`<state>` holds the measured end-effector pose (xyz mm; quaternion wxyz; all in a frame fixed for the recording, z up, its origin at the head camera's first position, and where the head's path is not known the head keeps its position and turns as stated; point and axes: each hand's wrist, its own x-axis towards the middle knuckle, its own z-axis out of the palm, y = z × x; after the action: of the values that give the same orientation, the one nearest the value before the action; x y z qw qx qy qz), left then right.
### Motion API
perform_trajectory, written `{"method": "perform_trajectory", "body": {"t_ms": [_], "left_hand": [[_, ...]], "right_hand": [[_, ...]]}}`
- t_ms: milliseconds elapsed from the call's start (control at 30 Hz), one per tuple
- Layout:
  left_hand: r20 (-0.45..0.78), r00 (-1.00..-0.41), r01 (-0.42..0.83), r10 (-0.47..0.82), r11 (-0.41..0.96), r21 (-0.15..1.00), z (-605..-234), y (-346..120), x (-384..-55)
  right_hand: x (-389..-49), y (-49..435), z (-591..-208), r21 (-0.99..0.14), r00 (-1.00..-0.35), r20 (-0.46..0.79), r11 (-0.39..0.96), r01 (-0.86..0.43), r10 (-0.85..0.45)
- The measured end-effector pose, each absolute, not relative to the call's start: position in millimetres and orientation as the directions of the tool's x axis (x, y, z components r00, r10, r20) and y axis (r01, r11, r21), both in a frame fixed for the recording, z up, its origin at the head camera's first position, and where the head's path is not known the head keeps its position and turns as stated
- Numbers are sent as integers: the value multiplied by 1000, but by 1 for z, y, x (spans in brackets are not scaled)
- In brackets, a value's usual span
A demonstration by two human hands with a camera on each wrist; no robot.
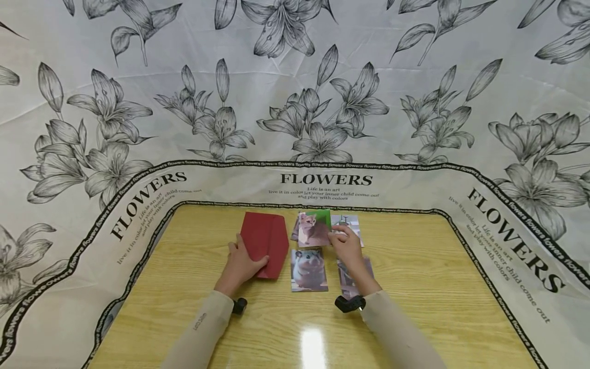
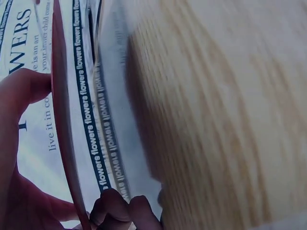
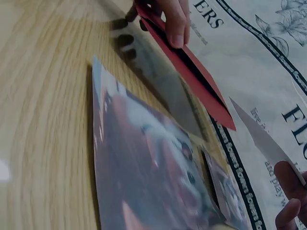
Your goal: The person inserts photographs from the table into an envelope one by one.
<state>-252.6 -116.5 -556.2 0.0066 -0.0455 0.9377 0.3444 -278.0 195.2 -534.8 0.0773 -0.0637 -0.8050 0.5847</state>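
Head view alone faces the cat photo (image 1: 312, 229); hands (image 1: 241, 262) (image 1: 348, 249) hold it and an envelope (image 1: 267, 242).

Arms (image 1: 198, 328) extended forward, apart; left hand (image 1: 242, 262) gripping, right hand (image 1: 348, 248) pinching

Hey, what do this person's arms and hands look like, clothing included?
The left grip and right grip are bare hands. The left sleeve and right sleeve are pale beige, the left carrying small dark lettering. Each wrist wears a small black device.

Envelope (image 1: 264, 243) left of cat card (image 1: 313, 231), rodent card (image 1: 309, 272) before; cloth (image 1: 235, 184) behind
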Motion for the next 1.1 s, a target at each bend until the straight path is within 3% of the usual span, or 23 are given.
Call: {"method": "perform_trajectory", "body": {"t_ms": [400,900,1100], "left_hand": [[-35,-996,-83,-79,738,670,-558,-114,-254],[-38,-996,-89,-86,728,680,-563,-114,-256],[-32,-996,-81,-81,729,680,-563,-113,-255]], "right_hand": [[-281,150,-543,-965,-988,34,262,7,151],[-283,127,-558,-959,-980,145,262,-107,133],[-287,117,-558,-959,-986,112,272,-76,120]]}}
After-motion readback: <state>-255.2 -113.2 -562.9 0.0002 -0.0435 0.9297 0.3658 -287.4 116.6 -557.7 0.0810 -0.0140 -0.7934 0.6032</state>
